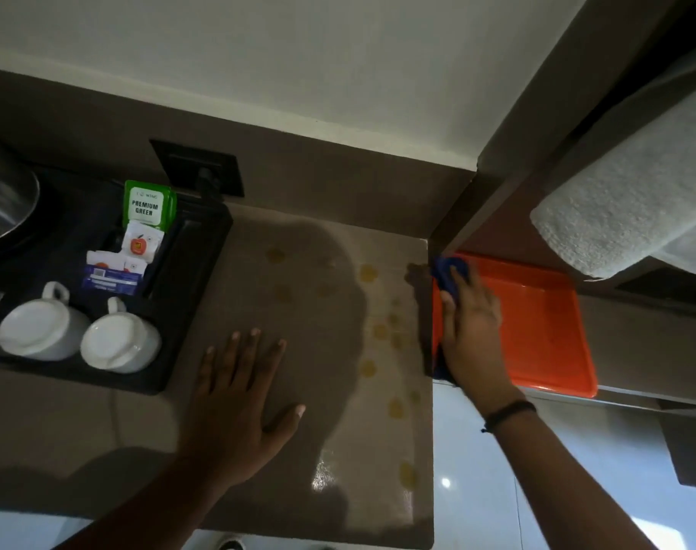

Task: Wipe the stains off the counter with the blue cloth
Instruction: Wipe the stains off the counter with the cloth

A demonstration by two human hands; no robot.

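The brown counter (306,462) carries several yellow stains (368,273) across its middle and right side. My left hand (239,402) lies flat on the counter, fingers spread, holding nothing. My right hand (471,331) reaches past the counter's right edge and rests on the blue cloth (449,271), which lies at the left end of an orange tray (537,323). The fingers curl over the cloth; most of the cloth is hidden under the hand.
A black tray (187,271) at the left holds two upturned white cups (40,327), tea sachets (147,208) and packets. A metal kettle (4,208) stands far left. Folded white towels (632,200) sit on a shelf at right. A wall socket (199,166) is behind.
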